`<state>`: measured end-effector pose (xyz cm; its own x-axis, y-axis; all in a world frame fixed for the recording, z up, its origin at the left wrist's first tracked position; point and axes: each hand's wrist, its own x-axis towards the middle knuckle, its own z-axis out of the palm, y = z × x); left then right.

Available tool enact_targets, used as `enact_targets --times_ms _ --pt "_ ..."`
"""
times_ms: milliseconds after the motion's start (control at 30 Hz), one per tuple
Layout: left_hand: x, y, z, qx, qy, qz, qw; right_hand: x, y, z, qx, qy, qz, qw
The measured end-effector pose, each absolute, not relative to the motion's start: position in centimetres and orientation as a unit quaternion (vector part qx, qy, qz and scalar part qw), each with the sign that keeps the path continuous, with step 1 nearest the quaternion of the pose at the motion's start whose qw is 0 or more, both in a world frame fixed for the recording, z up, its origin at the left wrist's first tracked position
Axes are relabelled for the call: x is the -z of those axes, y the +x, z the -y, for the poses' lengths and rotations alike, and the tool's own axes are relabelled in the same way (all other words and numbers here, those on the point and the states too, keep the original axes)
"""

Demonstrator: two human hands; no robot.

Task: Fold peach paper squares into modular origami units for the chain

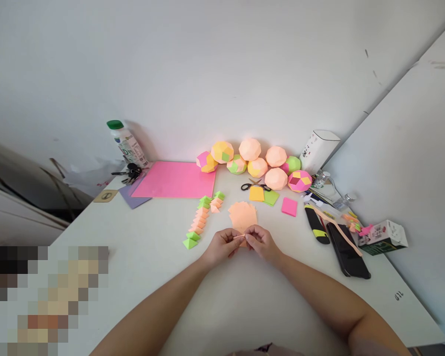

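Between the fingertips of both hands is a small folded piece of peach paper [239, 236], seen almost edge-on. My left hand [224, 243] pinches its left end, and my right hand [260, 240] pinches the right. Just beyond the fingers lies a fanned pile of peach paper sheets [242, 214], partly covered by the hands. To the left runs a row of folded paper units [199, 220] in peach and green, with a shorter row [216, 203] beside its far end. Yellow paper squares [256, 194], green paper squares [271, 199] and pink paper squares [289, 207] lie beyond the pile.
Several paper balls [249, 149] are heaped against the wall, with black-handled scissors [255, 185] before them. A pink sheet [176, 179], keys [132, 171] and a bottle [128, 143] are at left. On the right lie a cutter [316, 224], a phone [346, 249] and a carton [383, 237].
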<state>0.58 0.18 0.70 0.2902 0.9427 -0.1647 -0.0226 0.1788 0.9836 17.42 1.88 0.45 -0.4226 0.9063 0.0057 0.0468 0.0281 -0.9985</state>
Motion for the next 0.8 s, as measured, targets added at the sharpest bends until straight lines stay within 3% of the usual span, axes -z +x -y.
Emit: enact_targets --times_ms 500,800 --pt "-0.68 0.72 -0.04 -0.387 0.515 -0.466 0.606 -0.63 17.42 -1.76 -0.579 -0.393 0.602 0.385" --pt "-0.34 0.39 0.21 -0.442 0.506 -0.391 0.629 -1.17 17.27 -1.96 -0.588 -0.42 0.555 0.412"
